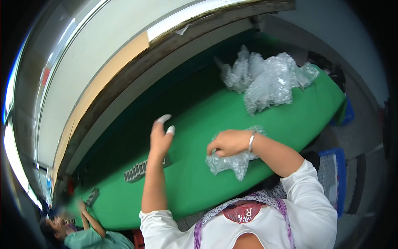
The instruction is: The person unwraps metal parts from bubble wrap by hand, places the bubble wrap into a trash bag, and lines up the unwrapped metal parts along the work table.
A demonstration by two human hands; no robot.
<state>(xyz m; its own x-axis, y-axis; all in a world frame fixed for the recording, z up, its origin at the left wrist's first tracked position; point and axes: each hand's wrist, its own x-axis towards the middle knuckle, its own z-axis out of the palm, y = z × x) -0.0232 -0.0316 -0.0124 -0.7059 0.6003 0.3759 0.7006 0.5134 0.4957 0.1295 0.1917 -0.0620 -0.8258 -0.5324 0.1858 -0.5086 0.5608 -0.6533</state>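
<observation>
My left hand [160,137] is raised over the green cloth, its thumb and a finger apart and covered with white fingertip covers. Nothing shows in it. Below it, partly hidden by my left forearm, stands a row of small grey block-like pieces [135,172]; their exact kind is hard to make out. My right hand [230,142], with a silver bracelet at the wrist, has its fingers curled onto a crumpled piece of clear bubble wrap [234,163]. Part of that wrap lies hidden beneath the hand.
A large heap of bubble wrap [271,81] sits at the far right of the green-covered table [190,186]. Along the back runs a ledge [120,70]. Another person [95,238] works at the left end beside more grey pieces [92,196]. A blue crate [340,178] stands at right.
</observation>
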